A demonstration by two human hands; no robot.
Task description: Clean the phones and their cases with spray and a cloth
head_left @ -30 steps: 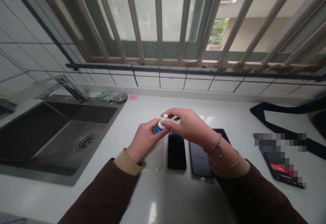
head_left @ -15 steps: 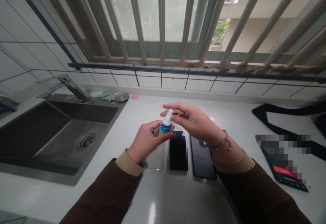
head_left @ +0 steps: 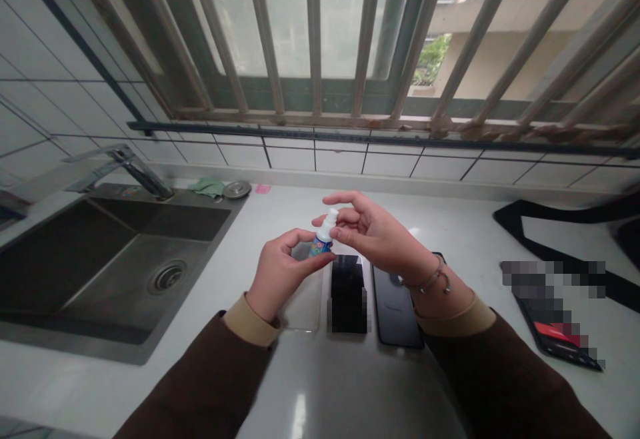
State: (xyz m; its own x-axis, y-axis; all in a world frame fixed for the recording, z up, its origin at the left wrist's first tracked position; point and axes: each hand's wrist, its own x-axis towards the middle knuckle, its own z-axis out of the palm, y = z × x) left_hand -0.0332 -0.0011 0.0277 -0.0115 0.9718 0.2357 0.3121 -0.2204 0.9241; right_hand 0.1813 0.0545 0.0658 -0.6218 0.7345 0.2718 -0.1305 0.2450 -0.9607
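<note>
A small white bottle (head_left: pixel 321 244) with a blue patterned label and a narrow white top is held upright, slightly tilted, above the counter. My left hand (head_left: pixel 285 266) is closed around its lower part, thumb in front and fingers behind. At the neck, my right hand (head_left: pixel 375 229) has its thumb against the near side and a finger behind, while its index finger stretches out above. Beneath the hands lie a black phone-like slab (head_left: pixel 349 292), a dark phone (head_left: pixel 395 309) at its right, and a clear flat case (head_left: pixel 304 302) at its left, partly covered by my left hand.
On the left is a steel sink (head_left: pixel 150 242) with a faucet (head_left: pixel 140 172). A green cloth (head_left: pixel 207 187), a metal drain cover (head_left: pixel 237 190) and a pink scrap (head_left: pixel 263 189) sit behind it. At the right lie a black strap (head_left: pixel 555 252) and a dark red-striped object (head_left: pixel 557 332).
The bottle has turned in my hands, so a different, patterned side of its label faces me. My right index finger has lifted slightly. The items on the counter lie as before.
</note>
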